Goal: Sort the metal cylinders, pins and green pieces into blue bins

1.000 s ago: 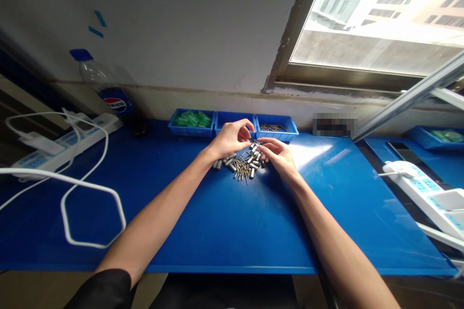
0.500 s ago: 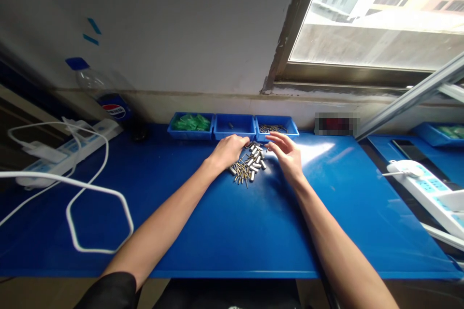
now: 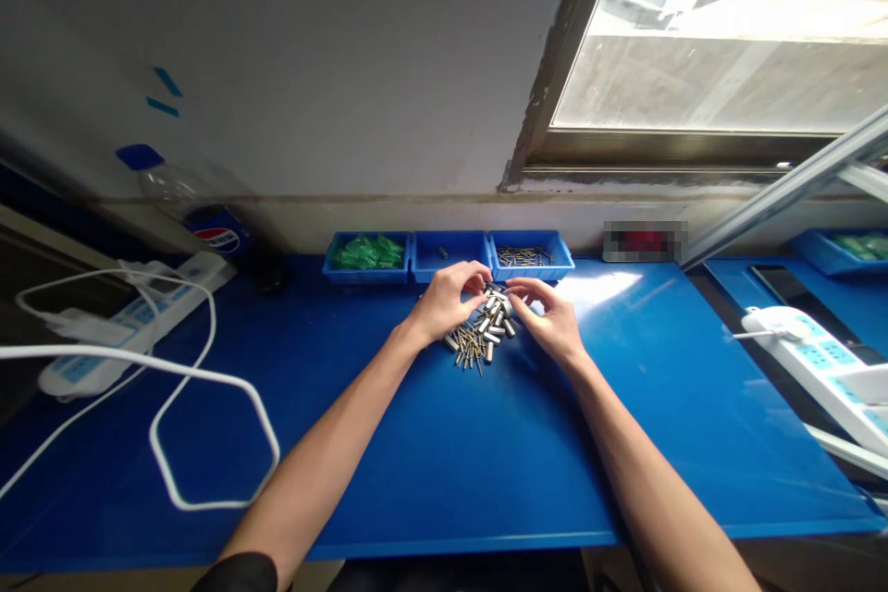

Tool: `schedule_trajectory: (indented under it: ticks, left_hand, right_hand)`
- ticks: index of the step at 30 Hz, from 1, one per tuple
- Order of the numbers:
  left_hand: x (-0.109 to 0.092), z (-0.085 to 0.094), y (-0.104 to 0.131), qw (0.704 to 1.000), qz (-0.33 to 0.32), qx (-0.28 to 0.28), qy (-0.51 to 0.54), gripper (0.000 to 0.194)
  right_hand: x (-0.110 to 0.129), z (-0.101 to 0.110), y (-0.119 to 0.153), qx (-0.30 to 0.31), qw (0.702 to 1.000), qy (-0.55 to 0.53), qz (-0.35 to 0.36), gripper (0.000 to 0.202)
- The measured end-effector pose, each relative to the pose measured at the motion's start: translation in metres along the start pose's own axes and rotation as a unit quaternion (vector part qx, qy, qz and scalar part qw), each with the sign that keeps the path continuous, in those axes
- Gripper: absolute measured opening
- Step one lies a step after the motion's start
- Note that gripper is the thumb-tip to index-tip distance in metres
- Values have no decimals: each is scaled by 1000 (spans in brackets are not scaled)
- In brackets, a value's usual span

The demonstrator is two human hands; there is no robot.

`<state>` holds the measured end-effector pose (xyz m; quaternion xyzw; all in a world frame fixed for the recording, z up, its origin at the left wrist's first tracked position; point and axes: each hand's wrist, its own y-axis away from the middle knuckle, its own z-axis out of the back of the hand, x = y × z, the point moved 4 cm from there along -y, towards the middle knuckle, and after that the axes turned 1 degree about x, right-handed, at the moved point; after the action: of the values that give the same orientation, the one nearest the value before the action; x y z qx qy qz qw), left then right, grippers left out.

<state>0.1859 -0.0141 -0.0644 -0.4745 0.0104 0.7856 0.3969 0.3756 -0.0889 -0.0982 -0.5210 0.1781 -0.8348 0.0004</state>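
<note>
Metal pins [image 3: 470, 348] and cylinders [image 3: 489, 353]: probably light, rigid, slippery; best pinched mid-length. Left hand [image 3: 444, 303], right hand [image 3: 553, 322]: fingers curled, grip unclear.

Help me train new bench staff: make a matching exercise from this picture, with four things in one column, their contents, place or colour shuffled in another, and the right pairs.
Things
1. left bin of the row of three
2. bottle
3. right bin of that row
4. heap of small parts

Descriptions
A. holds thin rods
B. on the table, by the left hand and right hand
C. holds green pieces
D. topped with a blue cap

Pairs: 1-C, 2-D, 3-A, 4-B
</note>
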Motion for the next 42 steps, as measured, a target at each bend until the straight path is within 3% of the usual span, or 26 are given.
schedule_trajectory:
  ticks: [3,5,15,20,23,25,26,30,35,42]
  left_hand:
    - [-3,5,-1,995,-9,-62,76,26]
    - [-4,7,1,992,-9,-79,95,26]
    - [-3,3,2,999,0,-7,32,20]
    - [-3,16,1,997,15,-14,-76,20]
    - [-5,24,1,991,26,-4,-130,8]
    - [-7,25,2,987,27,17,-155,7]
    - [-9,26,2,986,28,25,-162,8]
    - [-14,22,2,983,32,55,-173,10]
    - [-19,14,1,982,24,81,-170,12]
    - [-16,14,1,982,34,85,-165,12]
  right_hand:
    - [3,-9,3,72,989,-112,-65,34]
    - [3,-14,4,87,977,-168,-100,37]
    - [-9,-13,4,40,965,-207,-157,31]
    - [-5,-5,2,-15,971,-221,-89,43]
    - [-2,2,0,9,989,-146,-32,51]
    - [-2,7,-1,31,999,-23,16,30]
    - [-2,10,-1,42,997,42,46,23]
    - [-10,11,-3,101,974,171,112,32]
    - [-21,17,-6,92,963,222,119,22]
    - [-23,22,-4,75,948,300,77,28]
